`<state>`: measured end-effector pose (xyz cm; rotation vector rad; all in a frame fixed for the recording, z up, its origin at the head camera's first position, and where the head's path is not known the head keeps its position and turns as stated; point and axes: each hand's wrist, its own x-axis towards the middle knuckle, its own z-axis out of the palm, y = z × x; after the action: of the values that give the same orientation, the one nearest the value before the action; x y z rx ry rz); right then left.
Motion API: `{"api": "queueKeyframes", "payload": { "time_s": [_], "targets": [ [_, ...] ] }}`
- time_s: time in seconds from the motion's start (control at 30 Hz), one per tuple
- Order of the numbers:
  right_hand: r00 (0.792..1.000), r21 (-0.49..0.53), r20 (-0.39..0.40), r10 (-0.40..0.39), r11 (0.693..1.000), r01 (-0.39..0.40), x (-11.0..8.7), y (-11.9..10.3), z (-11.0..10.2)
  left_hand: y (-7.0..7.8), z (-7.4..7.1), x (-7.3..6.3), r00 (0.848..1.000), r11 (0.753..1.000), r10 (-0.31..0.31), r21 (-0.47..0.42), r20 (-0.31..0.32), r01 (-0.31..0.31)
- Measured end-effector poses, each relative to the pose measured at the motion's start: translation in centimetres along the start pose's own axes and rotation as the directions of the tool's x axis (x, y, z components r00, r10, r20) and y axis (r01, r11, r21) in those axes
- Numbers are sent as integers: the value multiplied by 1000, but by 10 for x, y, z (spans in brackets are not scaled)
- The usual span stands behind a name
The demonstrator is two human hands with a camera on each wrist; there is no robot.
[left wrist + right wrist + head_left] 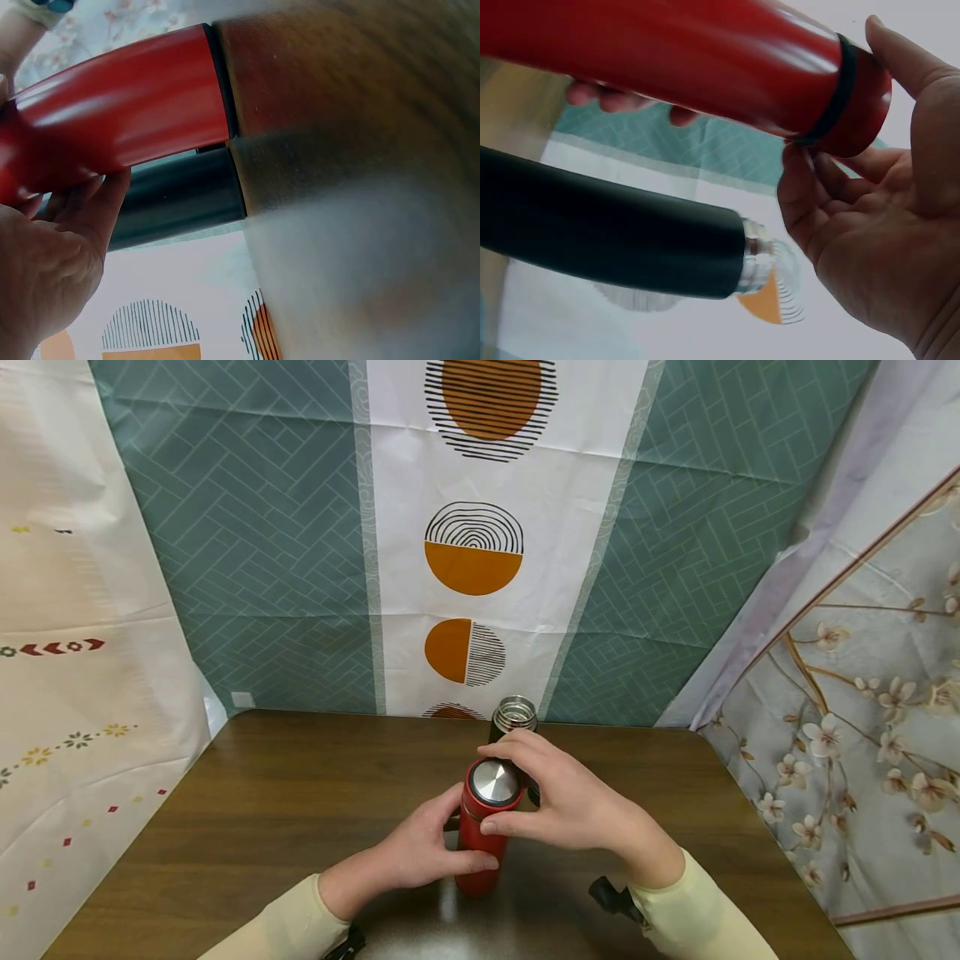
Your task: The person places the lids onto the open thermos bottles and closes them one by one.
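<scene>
A red thermos [480, 852] with a steel-topped red lid [496, 782] stands upright on the table. My left hand [423, 843] grips its body, thumb across the near side and fingers behind. Around the lid, my right hand [566, 793] curls with its thumb at the near side and fingertips at the far side. In the right wrist view, a dark band [836, 90] runs below the lid, and those fingertips [795, 169] are right at it. Close behind stands a black thermos [615, 225] without a lid, its silver threaded neck [516, 712] bare; the right hand partly hides it in the head view.
The brown wooden table [300, 777] reaches back to a green and white patterned cloth [262, 527]. Fabric hangs at the left, and a flowered curtain [862, 760] borders the right edge. A black strap piece [617, 897] sticks out by the right sleeve.
</scene>
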<state>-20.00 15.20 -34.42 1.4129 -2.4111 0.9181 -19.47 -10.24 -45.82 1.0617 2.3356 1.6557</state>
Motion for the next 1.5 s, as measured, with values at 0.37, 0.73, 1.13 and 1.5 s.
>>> {"api": "queueKeyframes", "payload": {
  "time_s": [0.37,0.73,1.13,1.5],
  "targets": [
    [993,266,-48,106,960,-89,-11,16,17,0,0,1,1000,1000,-21,-2,-2,21],
    [984,341,-91,153,933,-114,-14,22,30,-1,2,-1,999,1000,-30,2,-13,30],
    [971,341,-175,162,935,-94,-15,18,37,2,2,-1,1000,1000,-25,-6,-12,25],
    [959,323,-246,143,945,-58,-13,13,43,1,2,-1,1000,1000,-21,-9,-9,21]
  ]
}}
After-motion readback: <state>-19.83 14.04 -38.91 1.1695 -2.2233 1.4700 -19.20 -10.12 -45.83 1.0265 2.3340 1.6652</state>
